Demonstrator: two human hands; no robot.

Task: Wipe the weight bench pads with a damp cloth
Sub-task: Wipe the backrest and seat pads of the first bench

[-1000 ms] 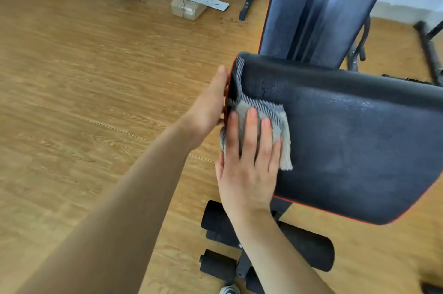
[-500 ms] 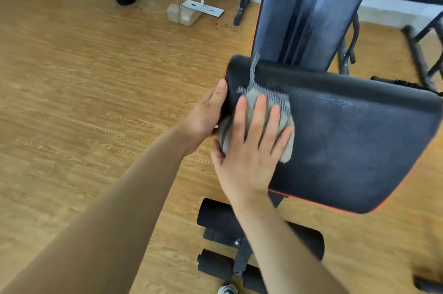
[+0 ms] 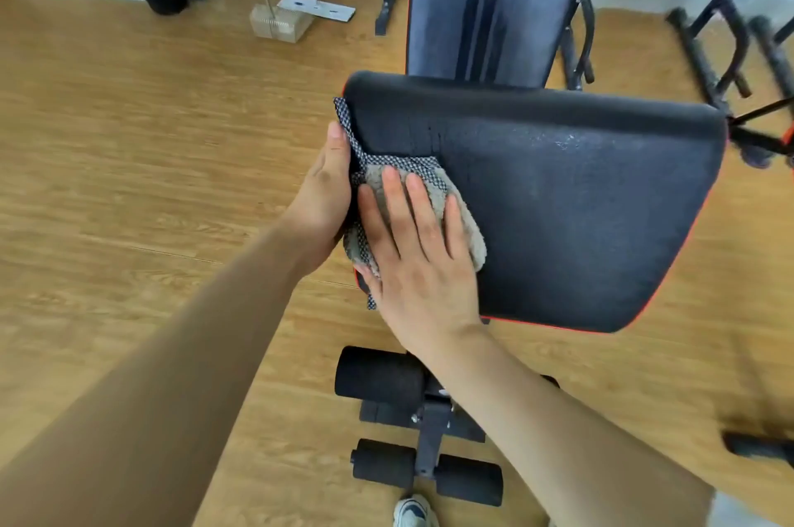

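Since half a second ago the cloth has been drawn toward the left rim of the seat pad, so that its checked edge is now folded over that rim instead of lying wholly on top. The cloth is pressed flat against the near left part of the seat pad by the right hand, whose fingers are spread and straight over it, gripping nothing. The left hand is laid against the pad's left side with its fingers extended, touching the hanging edge of the cloth rather than closing round it. A wet sheen can be seen across the middle and far right of the seat pad, while the raised back pad behind it shows pale streaks. The step in hand is judged to be the wiping of the seat pad's left edge and corner. For the next move, even pressure would be needed as the cloth is carried along the rim, with the pad steadied from the side; the foam rollers below, above the floor, appear not yet reached.
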